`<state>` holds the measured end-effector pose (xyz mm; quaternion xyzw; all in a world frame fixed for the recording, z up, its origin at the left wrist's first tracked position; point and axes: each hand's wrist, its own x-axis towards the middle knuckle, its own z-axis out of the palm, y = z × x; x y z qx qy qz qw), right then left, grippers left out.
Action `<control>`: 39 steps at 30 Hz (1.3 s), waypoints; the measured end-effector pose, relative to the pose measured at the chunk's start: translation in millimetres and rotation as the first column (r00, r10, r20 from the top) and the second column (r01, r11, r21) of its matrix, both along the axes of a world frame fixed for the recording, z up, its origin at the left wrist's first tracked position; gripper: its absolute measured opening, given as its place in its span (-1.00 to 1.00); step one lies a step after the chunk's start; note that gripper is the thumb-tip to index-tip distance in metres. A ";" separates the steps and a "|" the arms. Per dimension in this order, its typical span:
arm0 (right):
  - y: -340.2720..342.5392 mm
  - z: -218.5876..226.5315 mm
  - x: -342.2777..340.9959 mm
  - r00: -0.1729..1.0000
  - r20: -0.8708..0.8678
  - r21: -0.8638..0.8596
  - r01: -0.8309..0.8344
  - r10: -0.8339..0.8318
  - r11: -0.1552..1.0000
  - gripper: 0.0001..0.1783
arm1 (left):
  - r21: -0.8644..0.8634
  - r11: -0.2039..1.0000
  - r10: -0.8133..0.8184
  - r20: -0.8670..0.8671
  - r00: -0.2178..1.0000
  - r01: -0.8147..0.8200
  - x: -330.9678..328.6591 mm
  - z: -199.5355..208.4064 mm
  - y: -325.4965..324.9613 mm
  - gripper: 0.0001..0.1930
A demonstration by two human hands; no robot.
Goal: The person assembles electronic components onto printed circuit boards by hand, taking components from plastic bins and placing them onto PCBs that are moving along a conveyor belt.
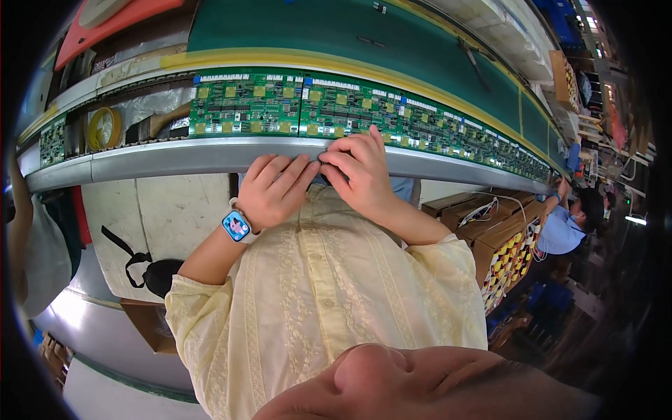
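Note:
My left hand (275, 187), with a smartwatch (236, 225) at its wrist, rests by the near grey rail (189, 159) with its fingers bent and held together. Close beside it, my right hand (360, 168) pinches with thumb and forefinger. The fingertips of both hands meet at a small dark thing, too small and covered to name. Just beyond the rail lies a row of green circuit boards, among them a left board (245, 105) and a longer row of boards (392, 115) running off to the right. They carry yellow square parts and white connectors.
A yellow tape roll (104, 128) and a brush (150, 126) lie in the track left of the boards. Beyond stretches a green work surface (280, 31). At right are a cardboard box (504, 241) and another person (565, 227); someone else stands at the far left.

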<state>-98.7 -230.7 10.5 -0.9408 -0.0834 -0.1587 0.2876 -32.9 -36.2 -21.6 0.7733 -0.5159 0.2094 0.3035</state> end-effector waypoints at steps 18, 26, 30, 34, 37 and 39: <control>-2.8 -15.5 -10.3 0.982 0.180 -0.086 -0.049 0.064 0.995 -0.67 | -0.005 1.000 -0.007 0.025 1.000 0.007 3.3 3.4 -5.1 -0.62; 0.6 -12.5 -8.5 0.985 0.167 -0.074 -0.027 0.039 0.997 -0.68 | -0.007 1.000 -0.016 -0.028 0.999 0.016 4.9 11.1 -6.5 -0.60; 1.3 -10.3 -7.3 0.988 0.151 -0.076 -0.015 0.026 0.997 -0.69 | -0.003 1.000 -0.016 -0.061 0.998 0.016 5.4 13.5 -8.1 -0.62; 1.8 -8.2 -3.8 0.992 0.129 -0.047 -0.005 0.011 0.999 -0.74 | -0.021 1.000 -0.015 -0.082 0.997 0.014 5.5 16.3 -9.7 -0.63; -2.7 -3.6 5.4 0.999 0.037 -0.004 -0.026 0.026 1.000 -0.78 | -0.022 1.000 -0.008 -0.154 0.988 0.005 5.8 22.0 -9.7 -0.65; -6.5 5.0 13.3 0.992 0.035 -0.039 -0.121 0.122 0.992 -0.78 | -0.085 0.996 -0.024 -0.310 0.950 -0.002 6.3 26.1 -9.7 -0.68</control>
